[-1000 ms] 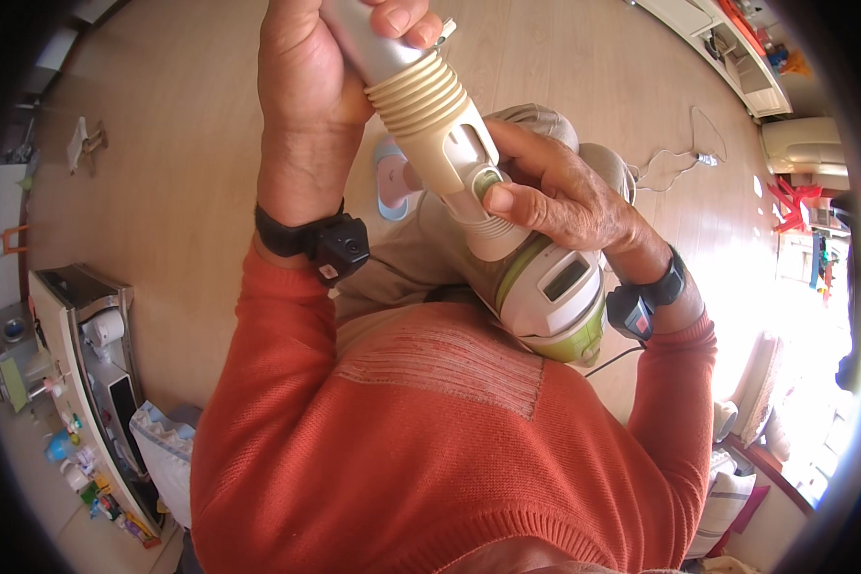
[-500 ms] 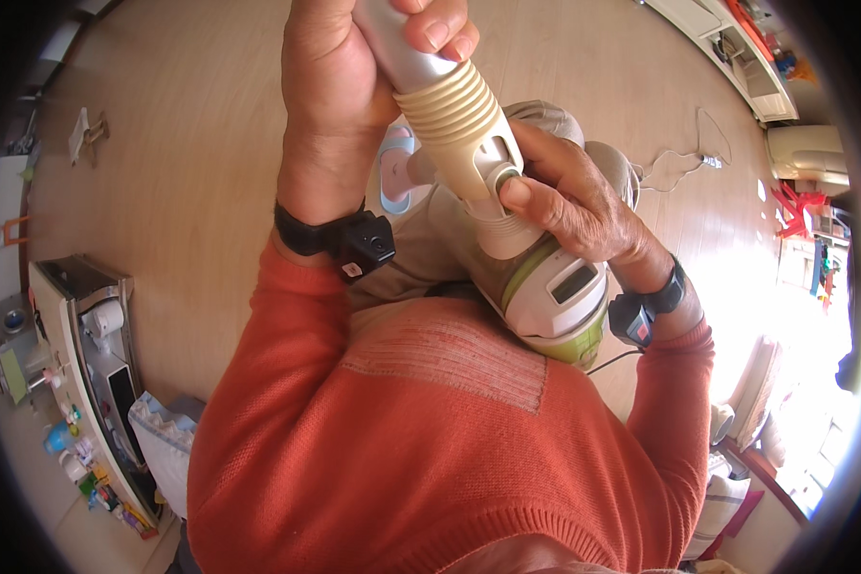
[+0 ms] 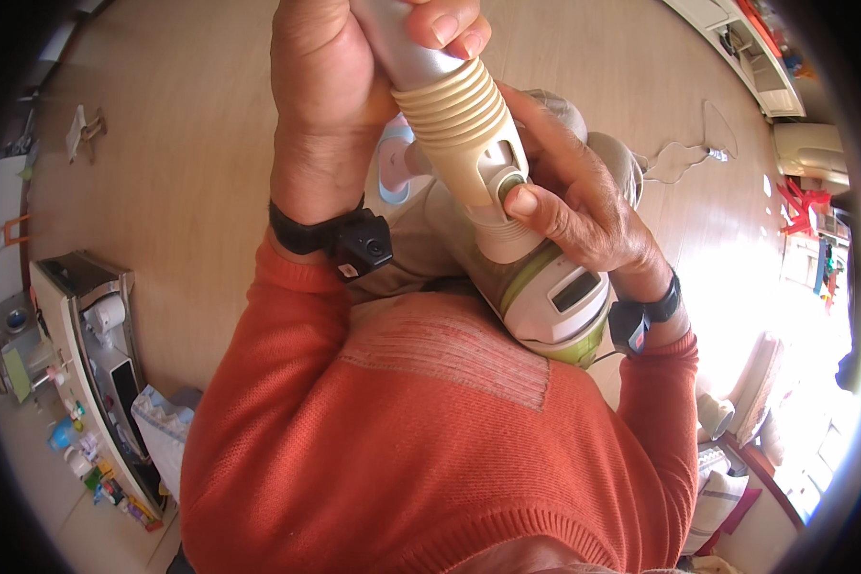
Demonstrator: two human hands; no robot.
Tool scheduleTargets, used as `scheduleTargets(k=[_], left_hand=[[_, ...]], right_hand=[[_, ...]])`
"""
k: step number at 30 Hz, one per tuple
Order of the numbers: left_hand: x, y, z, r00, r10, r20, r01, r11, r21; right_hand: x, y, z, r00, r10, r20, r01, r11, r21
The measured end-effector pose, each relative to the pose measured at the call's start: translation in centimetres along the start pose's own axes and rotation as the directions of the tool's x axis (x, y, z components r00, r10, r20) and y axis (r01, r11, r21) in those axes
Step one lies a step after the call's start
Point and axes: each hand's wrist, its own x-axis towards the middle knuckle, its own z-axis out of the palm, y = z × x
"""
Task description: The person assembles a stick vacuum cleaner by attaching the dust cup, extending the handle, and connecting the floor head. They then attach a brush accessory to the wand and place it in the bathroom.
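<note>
A vacuum cleaner [image 3: 552, 304] with a white and green body and a dark window lies against my lap and stomach. From it a cream ribbed collar [image 3: 454, 110] runs up to a silver tube [image 3: 404, 43]. My left hand [image 3: 323, 77] is wrapped round that tube, its fingertips showing on the far side. Lower down, my right hand [image 3: 588, 206] holds the collar, with the thumb on or beside a round button [image 3: 512, 184]. Some of its fingers are hidden behind the collar. The tube's upper end lies outside the view.
My foot in a light blue slipper [image 3: 393, 167] rests on the wooden floor [image 3: 191, 172]. A white cable [image 3: 674, 153] lies on the floor at the upper right. An appliance cabinet [image 3: 96, 354] stands left, and a red stool [image 3: 802, 206] is at the right.
The tube and collar have shifted very slightly, and my right forearm has come a little inward. Both hands keep their hold.
</note>
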Motion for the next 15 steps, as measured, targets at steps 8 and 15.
scheduleTargets(k=[8, 15], left_hand=[[-0.8, -1.7, 0.7, 0.995, -0.091, -0.050, 0.086, 0.991, -0.099], [-0.9, -2.0, 1.6, 0.979, -0.139, -0.152, 0.120, 0.985, -0.123]], right_hand=[[-0.5, 0.0, -0.4, 0.998, 0.042, -0.057, -0.043, 0.999, -0.017], [-0.7, 0.7, -0.9, 0.994, 0.102, -0.031, -0.096, 0.985, 0.141]])
